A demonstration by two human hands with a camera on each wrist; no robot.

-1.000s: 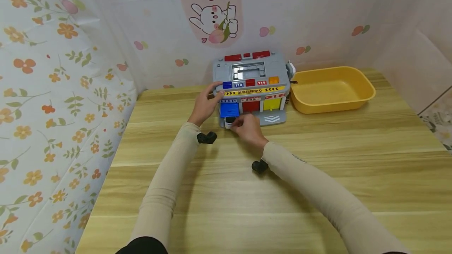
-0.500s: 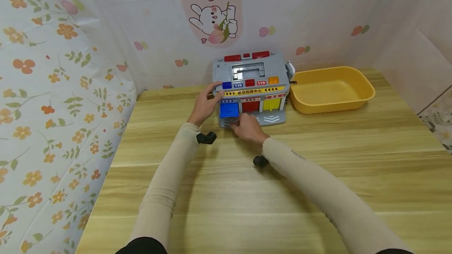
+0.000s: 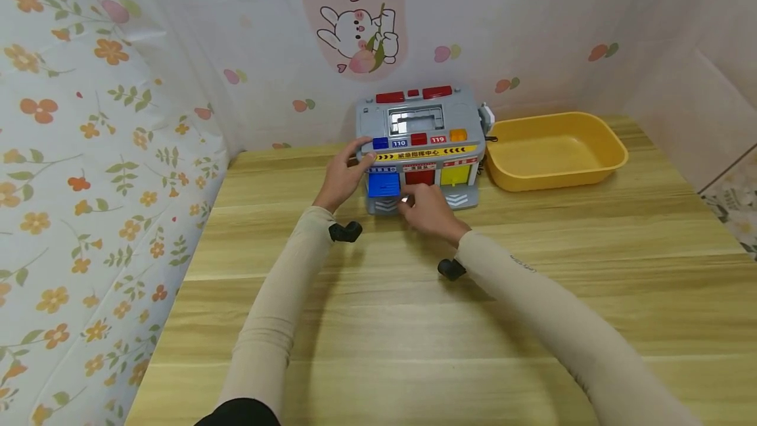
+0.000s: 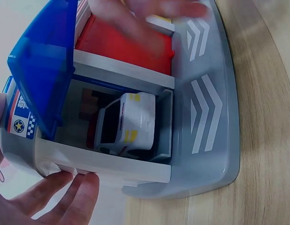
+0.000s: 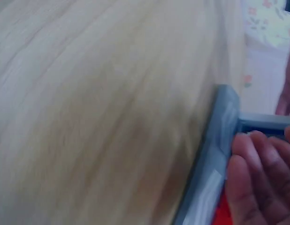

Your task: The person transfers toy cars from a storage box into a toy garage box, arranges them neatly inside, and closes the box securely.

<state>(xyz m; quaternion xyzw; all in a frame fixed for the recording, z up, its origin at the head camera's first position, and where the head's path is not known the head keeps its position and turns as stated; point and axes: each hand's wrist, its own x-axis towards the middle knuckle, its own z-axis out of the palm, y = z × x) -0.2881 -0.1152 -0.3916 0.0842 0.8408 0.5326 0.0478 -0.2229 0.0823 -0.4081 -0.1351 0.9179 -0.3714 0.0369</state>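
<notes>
A grey toy garage (image 3: pixel 464 110) stands at the back of the table, its blue door (image 4: pixel 44 61) swung up. Inside that bay sits a small white toy car (image 4: pixel 141 117) with yellow marks, seen in the left wrist view. My left hand (image 3: pixel 341 179) grips the garage's left end, thumb on the front and fingertips against the side wall. In front of the red door (image 4: pixel 121 49) is my right hand (image 3: pixel 432 210), blurred in the left wrist view. Its fingers are loosely bent, with nothing visibly held. The yellow door (image 3: pixel 455 175) is down.
A yellow plastic basin (image 3: pixel 556 179) stands right of the garage. Small keys (image 3: pixel 492 138) seem to hang at the garage's right end, beside a white part (image 3: pixel 487 117). A patterned cloth (image 3: pixel 266 51) hangs behind the wooden table (image 3: pixel 384 321).
The toy car has gone from the front of the blue bay to inside it, pushed by my right hand. That hand has then moved right, toward the red door. My left hand stays put.
</notes>
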